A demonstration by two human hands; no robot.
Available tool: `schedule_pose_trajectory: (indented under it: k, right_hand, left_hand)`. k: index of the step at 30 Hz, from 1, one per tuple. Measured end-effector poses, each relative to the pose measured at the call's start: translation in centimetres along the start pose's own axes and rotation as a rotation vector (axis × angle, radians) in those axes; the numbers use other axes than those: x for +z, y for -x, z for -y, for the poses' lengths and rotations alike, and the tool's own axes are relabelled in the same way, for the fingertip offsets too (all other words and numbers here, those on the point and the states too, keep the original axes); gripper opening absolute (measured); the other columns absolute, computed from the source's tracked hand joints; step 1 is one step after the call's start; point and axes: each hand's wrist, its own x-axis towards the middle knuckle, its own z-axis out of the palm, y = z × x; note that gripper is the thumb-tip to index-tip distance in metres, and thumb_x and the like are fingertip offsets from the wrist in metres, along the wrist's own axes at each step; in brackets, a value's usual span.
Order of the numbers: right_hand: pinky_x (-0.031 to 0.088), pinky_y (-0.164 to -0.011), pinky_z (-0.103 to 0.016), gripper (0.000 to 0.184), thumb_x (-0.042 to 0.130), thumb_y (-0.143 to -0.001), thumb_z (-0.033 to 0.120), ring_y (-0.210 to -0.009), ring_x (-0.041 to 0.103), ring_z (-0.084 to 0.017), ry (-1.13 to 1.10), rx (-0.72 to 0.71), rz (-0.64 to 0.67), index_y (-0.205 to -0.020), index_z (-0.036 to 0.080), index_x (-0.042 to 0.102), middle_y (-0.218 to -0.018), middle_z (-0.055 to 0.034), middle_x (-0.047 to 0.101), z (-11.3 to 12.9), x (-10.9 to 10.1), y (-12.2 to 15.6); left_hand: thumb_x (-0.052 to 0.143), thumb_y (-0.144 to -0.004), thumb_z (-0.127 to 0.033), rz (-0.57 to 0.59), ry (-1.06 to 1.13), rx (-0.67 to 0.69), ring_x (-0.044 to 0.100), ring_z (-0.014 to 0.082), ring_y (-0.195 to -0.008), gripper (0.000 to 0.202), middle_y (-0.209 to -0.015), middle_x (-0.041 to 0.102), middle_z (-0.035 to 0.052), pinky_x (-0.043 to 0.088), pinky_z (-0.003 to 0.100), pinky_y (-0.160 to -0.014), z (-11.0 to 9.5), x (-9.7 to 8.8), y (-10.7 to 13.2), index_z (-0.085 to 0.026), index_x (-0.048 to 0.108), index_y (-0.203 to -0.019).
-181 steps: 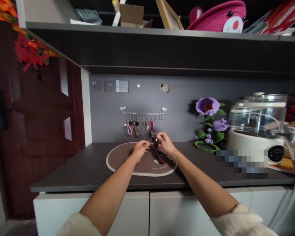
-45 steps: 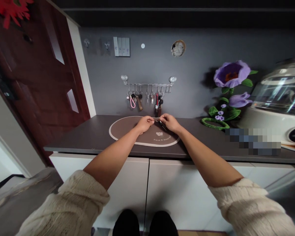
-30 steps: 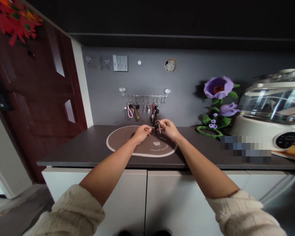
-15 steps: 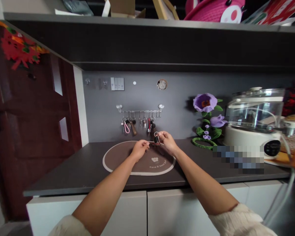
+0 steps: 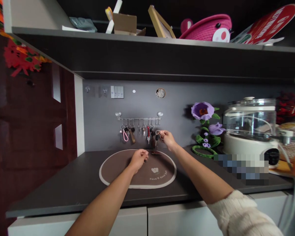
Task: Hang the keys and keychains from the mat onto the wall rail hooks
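Note:
My right hand point(image 5: 166, 139) is raised toward the wall, pinching a key ring with dark keys point(image 5: 157, 135) just below the right end of a metal hook rail point(image 5: 138, 118). Several other key bunches point(image 5: 127, 133) hang from that rail. My left hand point(image 5: 139, 158) rests low over the oval brown mat point(image 5: 118, 173) with its fingers curled; whether it holds anything is hidden. A small dark item point(image 5: 156, 152) lies on the mat between my hands.
A purple crochet flower point(image 5: 204, 112) stands right of the mat, then a white appliance with a clear lid point(image 5: 251, 127). A dark shelf point(image 5: 147, 49) overhangs the counter. A dark red door point(image 5: 27, 131) is at the left.
My right hand has lifted the key ring from above the mat up to the hook rail. My left hand has stayed low on the mat. The view has tilted upward.

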Motion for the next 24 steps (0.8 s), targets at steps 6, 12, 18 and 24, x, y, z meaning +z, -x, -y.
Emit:
schedule_pose_trajectory:
  k: [6,12,18,24]
  right_hand:
    - [0.036,-0.045,-0.019,0.018,0.045,-0.075,0.032,-0.045,0.037,-0.006,0.017,0.023,-0.078,-0.067,0.015,0.048,-0.051,0.0025,0.044,1.1,0.3,-3.0]
    - [0.042,-0.047,-0.021,0.014,0.044,-0.077,0.021,-0.045,0.039,-0.007,-0.038,0.092,-0.178,-0.064,0.016,0.047,-0.052,0.0016,0.043,1.8,1.2,-5.4]
    - [0.046,-0.049,-0.024,0.016,0.045,-0.077,0.02,-0.049,0.044,-0.008,-0.096,0.146,-0.266,-0.061,0.017,0.046,-0.056,-0.0002,0.047,1.6,1.7,-7.2]
    - [0.047,-0.048,-0.025,0.014,0.048,-0.076,0.022,-0.051,0.047,-0.009,-0.109,0.193,-0.316,-0.063,0.017,0.046,-0.056,-0.0003,0.047,0.9,1.9,-7.9]
  left_hand:
    - [0.055,-0.07,-0.032,0.004,0.001,-0.003,0.05,0.0077,-0.052,0.018,-0.061,0.057,0.0013,0.035,0.019,-0.05,0.3,0.0,-0.2,-0.013,0.055,-0.069]
    - [0.054,-0.071,-0.029,0.012,0.002,-0.009,0.05,0.0076,-0.052,0.016,-0.06,0.056,0.0008,0.036,0.019,-0.051,0.1,0.1,-0.2,-0.013,0.054,-0.067]
    - [0.056,-0.069,-0.031,0.016,0.007,-0.016,0.05,0.0081,-0.052,0.017,-0.059,0.056,0.0005,0.038,0.021,-0.053,0.2,0.0,-0.3,-0.014,0.054,-0.065]
    - [0.056,-0.069,-0.029,0.023,0.015,-0.017,0.05,0.0079,-0.053,0.015,-0.06,0.056,0.0,0.038,0.022,-0.055,0.2,0.0,-0.3,-0.014,0.054,-0.066]
